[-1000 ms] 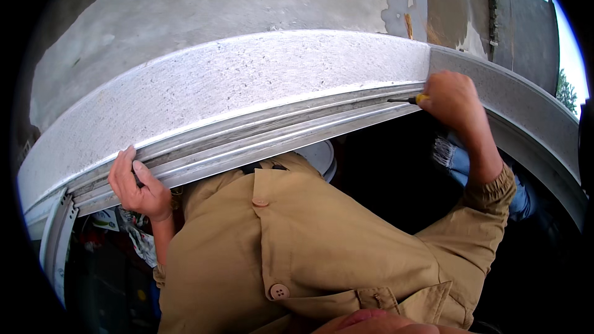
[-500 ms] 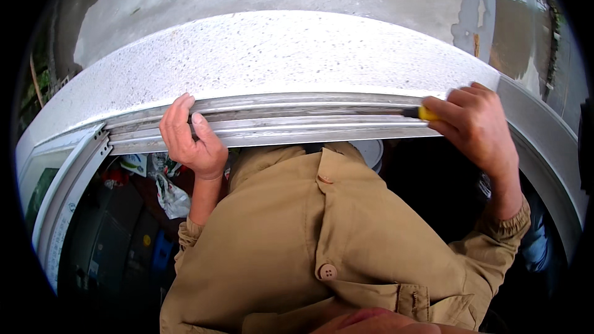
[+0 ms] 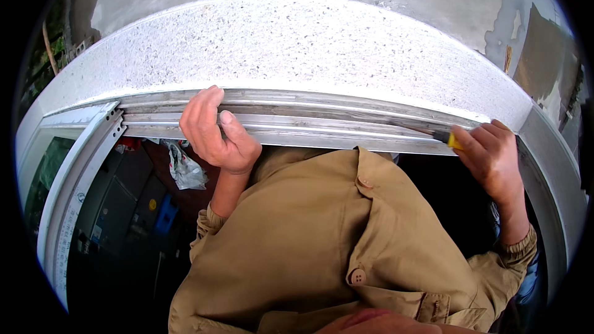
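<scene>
My left hand [image 3: 218,133] rests on the window track [image 3: 315,125], fingers lying over its rails and thumb apart, with nothing held. In my right hand [image 3: 492,158] is a screwdriver [image 3: 442,137] with a yellow and black handle, gripped near the track's right end. Its thin shaft points left and slants down into a channel between the rails. The exact spot of the tip is hard to make out against the metal. The grey metal rails look dusty and run from side to side in front of my body.
Beyond the track lies a white speckled stone sill [image 3: 297,43]. A sliding window sash [image 3: 77,185] stands at the left, and a frame upright [image 3: 554,167] at the right. Below on the left are a plastic bag [image 3: 185,167] and a blue object [image 3: 166,215] in dark surroundings.
The whole view has shifted and tilted. The screwdriver's shaft now slants more and shows more clearly. My left hand keeps about the same place on the track.
</scene>
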A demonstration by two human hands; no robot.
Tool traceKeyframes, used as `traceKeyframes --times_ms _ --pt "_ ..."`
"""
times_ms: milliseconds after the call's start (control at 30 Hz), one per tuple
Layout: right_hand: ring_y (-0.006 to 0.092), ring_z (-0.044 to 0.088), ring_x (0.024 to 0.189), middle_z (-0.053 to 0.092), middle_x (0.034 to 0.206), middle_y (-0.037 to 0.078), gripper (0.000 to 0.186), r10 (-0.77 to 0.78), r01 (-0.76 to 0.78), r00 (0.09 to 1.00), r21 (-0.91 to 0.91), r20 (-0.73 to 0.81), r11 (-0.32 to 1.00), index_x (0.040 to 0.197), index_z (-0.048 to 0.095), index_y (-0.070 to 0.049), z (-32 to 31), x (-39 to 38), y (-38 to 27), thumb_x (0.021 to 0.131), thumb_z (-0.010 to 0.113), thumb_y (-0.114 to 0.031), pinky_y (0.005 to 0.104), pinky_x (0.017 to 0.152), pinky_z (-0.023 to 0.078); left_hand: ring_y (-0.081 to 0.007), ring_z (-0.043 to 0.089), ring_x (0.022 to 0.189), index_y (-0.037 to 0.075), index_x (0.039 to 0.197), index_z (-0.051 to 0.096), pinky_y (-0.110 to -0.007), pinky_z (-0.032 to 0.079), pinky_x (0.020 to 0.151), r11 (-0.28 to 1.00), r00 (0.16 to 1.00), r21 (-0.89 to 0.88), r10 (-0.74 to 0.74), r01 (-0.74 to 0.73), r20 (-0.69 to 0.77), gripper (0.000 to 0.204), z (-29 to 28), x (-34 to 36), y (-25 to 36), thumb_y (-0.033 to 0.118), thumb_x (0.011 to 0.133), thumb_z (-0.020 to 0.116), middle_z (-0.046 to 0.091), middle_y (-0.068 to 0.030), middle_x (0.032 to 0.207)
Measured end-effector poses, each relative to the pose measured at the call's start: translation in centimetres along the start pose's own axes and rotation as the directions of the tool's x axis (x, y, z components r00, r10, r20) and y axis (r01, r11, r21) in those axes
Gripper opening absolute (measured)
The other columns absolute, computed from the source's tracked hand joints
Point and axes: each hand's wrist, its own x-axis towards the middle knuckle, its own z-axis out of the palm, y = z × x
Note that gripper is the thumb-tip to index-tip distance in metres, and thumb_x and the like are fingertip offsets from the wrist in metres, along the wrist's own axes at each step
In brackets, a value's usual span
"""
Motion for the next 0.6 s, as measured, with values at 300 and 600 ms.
traceKeyframes --times_ms 300,600 --pt "0.0204 0.05 0.055 0.044 0.06 0.003 0.034 -0.267 0.267 0.964 0.026 0.002 0.963 0.104 0.064 0.002 0.7 6.5 -0.4 0.074 0.068 -0.012 0.0353 0.054 0.04 -0.0326 0.058 0.103 -0.006 0.111 0.062 -0.043 0.045 0.092 1.0 0.999 0.012 0.0 0.0 -0.035 0.03 0.3 -0.2 0.0 0.008 0.09 0.047 0.065 -0.0184 0.111" --pt "0.0198 0.051 0.052 0.046 0.058 0.003 0.036 -0.259 0.263 0.964 0.068 -0.064 0.962 0.109 0.062 0.004 2.9 8.3 -3.1 0.078 0.07 -0.012 0.0357 0.051 0.04 -0.0336 0.06 0.099 -0.006 0.109 0.063 -0.044 0.047 0.09 0.999 0.992 0.035 0.008 -0.004 -0.124 0.029 0.6 -0.3 0.3 0.009 0.089 0.049 0.066 -0.0172 0.105"
